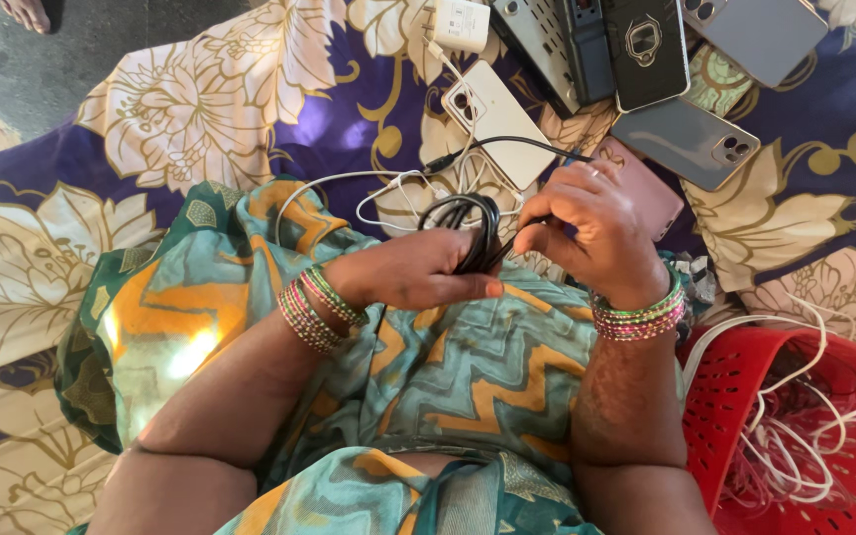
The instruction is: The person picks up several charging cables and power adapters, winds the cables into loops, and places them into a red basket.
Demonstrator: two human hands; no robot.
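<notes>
A floral bedsheet (200, 109) in purple, cream and gold covers the floor, with grey concrete (12, 69) at the upper left. A red plastic basket (720, 396) at lower right holds white cables. About six phones (691, 144) and one white charger (460, 25) lie at top. The left hand (418, 269) clasps a coiled black cable (473, 230) above the lap; the right hand (596, 233) pinches its free end.

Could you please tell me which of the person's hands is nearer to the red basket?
Right. The right hand, pinching the black cable, is just above the red basket; the left hand is farther left.
</notes>
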